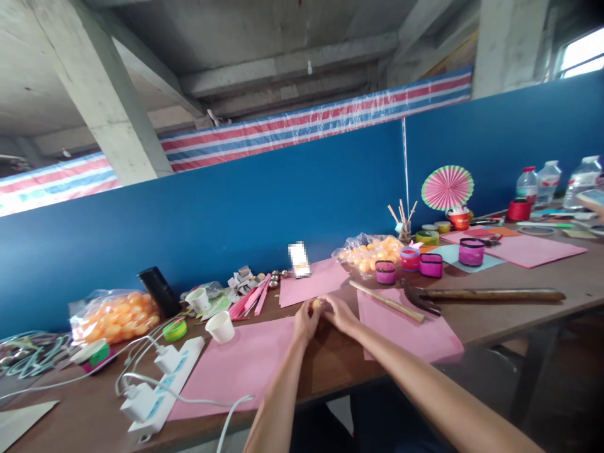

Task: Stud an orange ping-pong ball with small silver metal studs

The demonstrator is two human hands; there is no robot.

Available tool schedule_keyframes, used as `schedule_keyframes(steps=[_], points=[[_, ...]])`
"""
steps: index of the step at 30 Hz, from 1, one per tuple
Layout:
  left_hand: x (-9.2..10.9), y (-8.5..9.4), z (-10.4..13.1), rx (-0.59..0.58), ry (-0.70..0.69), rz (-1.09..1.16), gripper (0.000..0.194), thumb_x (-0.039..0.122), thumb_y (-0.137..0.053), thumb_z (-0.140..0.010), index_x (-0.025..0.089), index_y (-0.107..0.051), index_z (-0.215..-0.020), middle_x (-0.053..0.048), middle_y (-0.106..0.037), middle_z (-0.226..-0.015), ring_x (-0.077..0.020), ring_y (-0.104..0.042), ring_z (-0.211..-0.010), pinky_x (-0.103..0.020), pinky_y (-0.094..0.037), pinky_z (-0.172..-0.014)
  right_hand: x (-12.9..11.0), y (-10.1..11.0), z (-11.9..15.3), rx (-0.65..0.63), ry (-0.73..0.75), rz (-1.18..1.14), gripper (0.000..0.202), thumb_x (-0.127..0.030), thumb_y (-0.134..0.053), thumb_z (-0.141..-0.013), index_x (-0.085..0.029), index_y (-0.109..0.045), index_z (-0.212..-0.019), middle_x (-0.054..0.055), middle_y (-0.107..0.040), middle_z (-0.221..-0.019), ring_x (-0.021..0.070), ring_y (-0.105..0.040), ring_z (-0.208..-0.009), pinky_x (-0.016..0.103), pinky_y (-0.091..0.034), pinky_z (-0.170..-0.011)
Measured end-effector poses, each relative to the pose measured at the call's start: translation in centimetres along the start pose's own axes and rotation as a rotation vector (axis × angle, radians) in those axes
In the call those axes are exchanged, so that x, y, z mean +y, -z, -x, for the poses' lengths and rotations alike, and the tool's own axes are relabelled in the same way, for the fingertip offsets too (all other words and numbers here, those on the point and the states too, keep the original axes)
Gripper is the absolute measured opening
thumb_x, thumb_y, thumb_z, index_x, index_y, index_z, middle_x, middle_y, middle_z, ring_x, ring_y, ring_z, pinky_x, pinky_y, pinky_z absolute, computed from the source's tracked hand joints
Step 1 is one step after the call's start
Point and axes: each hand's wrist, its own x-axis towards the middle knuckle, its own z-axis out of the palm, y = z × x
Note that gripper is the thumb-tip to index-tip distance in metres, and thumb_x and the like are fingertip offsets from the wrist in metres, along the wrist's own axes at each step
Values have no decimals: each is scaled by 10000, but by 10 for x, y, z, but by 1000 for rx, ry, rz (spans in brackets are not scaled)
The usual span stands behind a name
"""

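Near the middle of the brown table, my left hand [306, 319] has its fingers closed on a small orange ball [316, 304]. My right hand [338, 313] is close beside it on the right, its fingertips bent toward the ball; whether they grip anything is too small to tell. One pink sheet [245, 358] lies left of my hands, another [410, 330] lies right of them, and a third [314, 281] is behind. A wooden stick [387, 302] rests on the right sheet.
A hammer [491, 294] lies at the right. A power strip [177, 377] with cables, a paper cup [220, 327] and a bag of orange balls [116, 316] are at the left. Magenta rings [431, 265] and another ball bag [370, 251] sit behind.
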Motion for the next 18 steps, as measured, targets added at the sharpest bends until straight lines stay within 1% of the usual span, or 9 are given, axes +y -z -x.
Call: schedule_keyframes(steps=[4,9,18], points=[[1,2,1,-10,-6,-17,299,445,-438,-771,222,-584,-907,-14,-661,-799,-159,-602,-725,-247,-433,-658,-2,1,0,-7,3,5,319,-171,-540,-706,-210,-551,-1023,50,-613,-970,193,-564,-877,315,-434,-785],[2,2,0,-17,4,-42,298,441,-440,-768,230,-579,-925,-13,-661,-824,-169,-600,-758,-256,-429,-680,-3,2,-1,-11,-4,11,338,-205,-568,-698,-206,-550,-1035,55,-615,-959,195,-568,-855,309,-440,-762],[4,3,2,-19,9,-59,309,453,-413,-780,237,-572,-932,-6,-660,-820,-163,-598,-753,-255,-427,-678,-2,0,0,-12,-7,13,285,-158,-517,-723,-188,-540,-1005,55,-617,-953,180,-575,-844,298,-446,-756]])
